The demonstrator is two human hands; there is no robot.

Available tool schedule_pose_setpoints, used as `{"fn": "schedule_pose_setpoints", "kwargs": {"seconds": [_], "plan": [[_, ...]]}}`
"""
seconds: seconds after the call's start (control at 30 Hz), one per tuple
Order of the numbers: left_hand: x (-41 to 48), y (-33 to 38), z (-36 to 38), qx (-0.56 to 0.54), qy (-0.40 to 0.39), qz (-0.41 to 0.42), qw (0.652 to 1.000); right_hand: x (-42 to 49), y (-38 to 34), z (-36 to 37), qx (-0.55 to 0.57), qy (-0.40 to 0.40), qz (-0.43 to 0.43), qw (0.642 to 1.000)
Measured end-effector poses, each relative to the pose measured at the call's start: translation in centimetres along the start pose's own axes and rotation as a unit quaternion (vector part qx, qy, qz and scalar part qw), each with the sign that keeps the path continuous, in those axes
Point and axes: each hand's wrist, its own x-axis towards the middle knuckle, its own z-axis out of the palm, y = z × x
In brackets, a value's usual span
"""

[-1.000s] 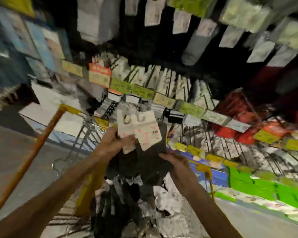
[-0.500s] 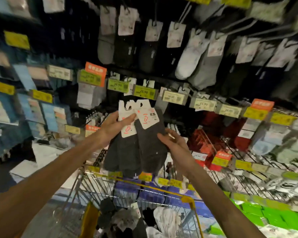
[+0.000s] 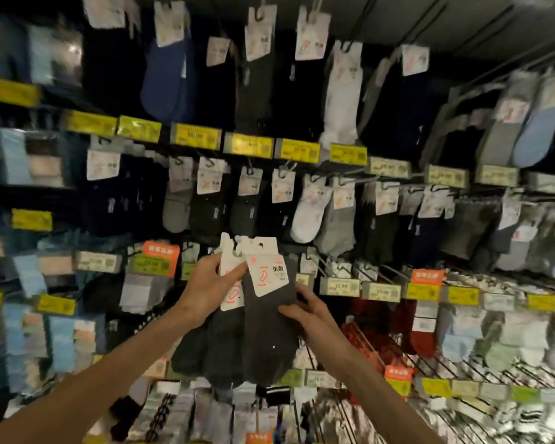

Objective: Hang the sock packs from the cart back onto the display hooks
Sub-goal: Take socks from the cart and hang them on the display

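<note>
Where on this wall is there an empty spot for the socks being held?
Likeliest gap: the bare-looking hooks just right of the held sock packs, above the grey price tags and red socks. The two rows above are crowded with hanging socks, edge to edge.

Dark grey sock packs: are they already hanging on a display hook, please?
No, the left hand and right hand hold the dark grey sock packs up, the front header card hole empty.

One head cam, wide-angle, worn by the person. Faces fwd, straight at the display hooks [image 3: 345, 180], close up; edges blurred.
</note>
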Motion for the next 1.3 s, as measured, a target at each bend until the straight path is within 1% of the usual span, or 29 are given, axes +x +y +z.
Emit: {"fn": "schedule_pose_setpoints", "kwargs": {"seconds": [0.1,0.2,0.33,0.43,0.6,0.83,0.9,1.0,1.1,1.17,1.3], "plan": [[1.1,0.3,0.0,0.04,-0.008,0.003,0.999,1.1,-1.7,0.2,0.066,-0.013,0.029,0.997],[2.2,0.8,-0.1,0.046,-0.029,-0.002,0.999,2.3,-3.1,0.8,0.051,0.0,0.037,0.998],[4.1,1.9,-1.1,0.042,-0.039,0.026,0.998,4.4,-5.2,2.5,0.026,0.031,0.006,0.999],[5.6,1.9,-2.5,0.036,-0.034,0.025,0.998,6.0,-6.0,3.6,0.026,0.048,-0.014,0.998],[8.8,1.8,-4.6,0.016,-0.002,-0.015,1.0,9.0,-7.7,4.7,0.052,0.071,-0.076,0.993],[11.6,1.8,-6.2,-0.026,0.054,-0.032,0.998,13.7,-9.7,3.1,0.081,0.089,-0.111,0.987],[12.2,2.1,-7.0,-0.032,0.064,-0.032,0.997,14.9,-10.0,2.5,0.095,0.08,-0.108,0.986],[12.9,3.0,-7.9,-0.032,0.047,-0.034,0.998,16.5,-10.2,2.1,0.124,0.035,-0.105,0.986],[13.1,4.1,-8.0,-0.044,0.018,-0.038,0.998,17.6,-10.0,2.0,0.117,-0.016,-0.117,0.986],[13.1,4.6,-7.9,-0.044,0.006,-0.042,0.998,18.2,-9.9,2.0,0.102,-0.032,-0.132,0.985],[13.2,4.8,-8.1,-0.058,0.015,-0.051,0.997,19.3,-9.8,2.1,0.108,-0.055,-0.133,0.984]]}}
